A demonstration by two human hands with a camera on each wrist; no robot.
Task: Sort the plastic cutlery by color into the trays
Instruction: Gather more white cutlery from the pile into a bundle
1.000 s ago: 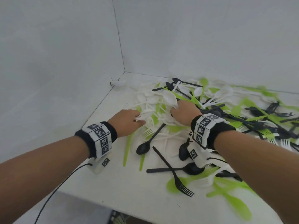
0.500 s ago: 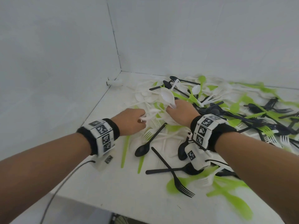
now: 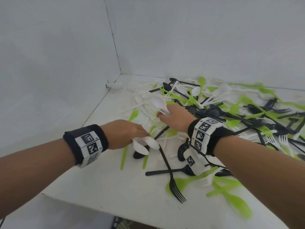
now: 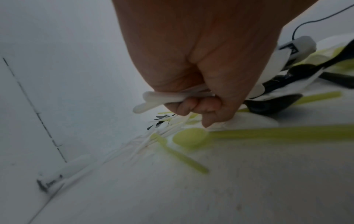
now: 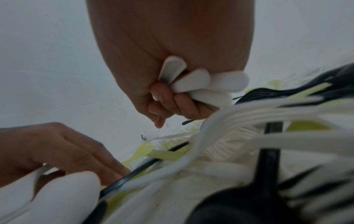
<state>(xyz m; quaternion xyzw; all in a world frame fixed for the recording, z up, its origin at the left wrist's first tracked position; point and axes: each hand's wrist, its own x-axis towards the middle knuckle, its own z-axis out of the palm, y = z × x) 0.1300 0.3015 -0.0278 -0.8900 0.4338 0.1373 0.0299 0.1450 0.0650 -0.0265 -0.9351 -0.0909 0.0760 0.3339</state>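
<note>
A heap of white, green and black plastic cutlery [image 3: 214, 113] covers the white table [image 3: 99, 187]. My left hand [image 3: 125, 134] grips a bundle of white spoons [image 3: 145, 143], bowls pointing right and down; in the left wrist view the fingers [image 4: 193, 106] curl round the white handles [image 4: 162, 98]. My right hand [image 3: 175, 118] holds several white spoons [image 3: 158, 102], one bowl sticking up to the left; in the right wrist view their handle ends [image 5: 201, 81] fan out of the fist. No tray shows in any view.
White walls meet in a corner [image 3: 120, 73] behind the table, with a small white fitting [image 3: 113, 84] at the left wall. Black forks and spoons [image 3: 171, 177] and green pieces [image 3: 231, 195] lie near the front edge. A cable [image 4: 306, 22] runs from my right wrist.
My left hand has drawn back toward me with white spoons, bowls now hanging out to the right. My right hand has stayed over the pile holding its spoons. The head view has tilted up.
</note>
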